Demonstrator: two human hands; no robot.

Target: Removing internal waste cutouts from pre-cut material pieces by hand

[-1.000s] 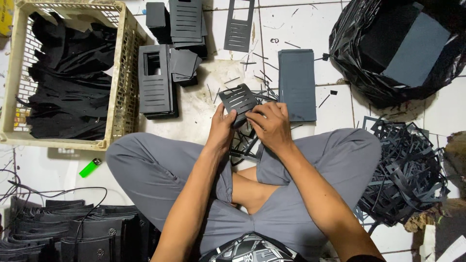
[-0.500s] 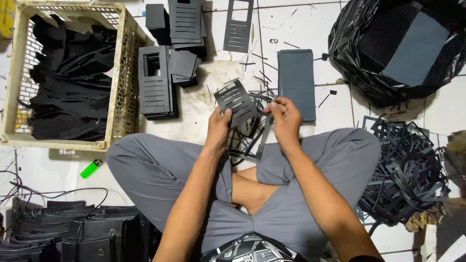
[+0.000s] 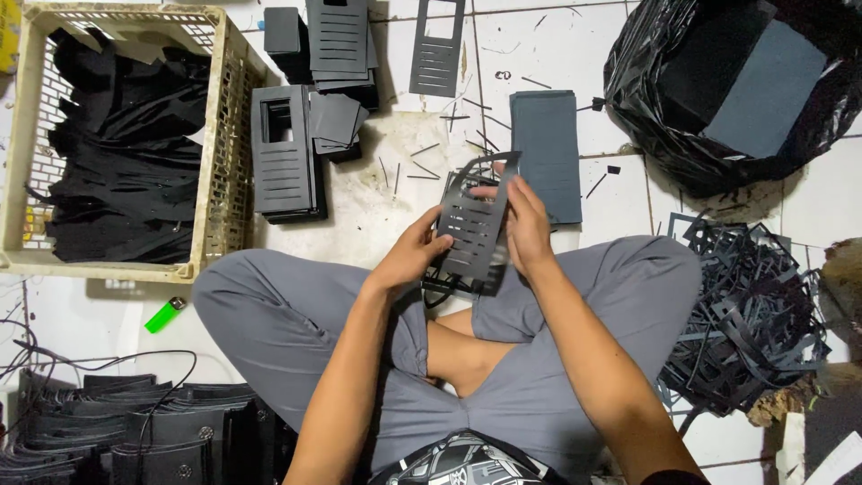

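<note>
**A:** Head view — what did your hands have just then?

**B:** I held a dark slotted sheet (image 3: 474, 224) between both hands, tilted up over my crossed legs. My left hand (image 3: 411, 256) was clamped on its lower left edge, thumb on the front face. My right hand (image 3: 525, 229) gripped the right edge, fingers curled behind it and closed on the sheet.

**A:** And what lay about them?

**B:** Just beyond my right hand, on the tiled floor (image 3: 620, 202), lay a flat grey stack of sheets (image 3: 546, 153). Farther out to that side sat a black plastic bag (image 3: 736, 90) with grey boards in it, and nearer me on the right a heap of cut-out scrap strips (image 3: 750, 314). Beyond my left hand stood a stack of slotted pieces (image 3: 283, 153), with more stacks (image 3: 337, 45) past it and a single slotted sheet (image 3: 437, 45) lying flat. Well out to the left was a cream plastic crate (image 3: 215, 162) full of black offcuts.

**A:** Anything nearer your left knee?

**B:** A green lighter (image 3: 163, 314) on the floor, and behind it rows of dark pieces (image 3: 117, 431) with thin cables across them.
</note>
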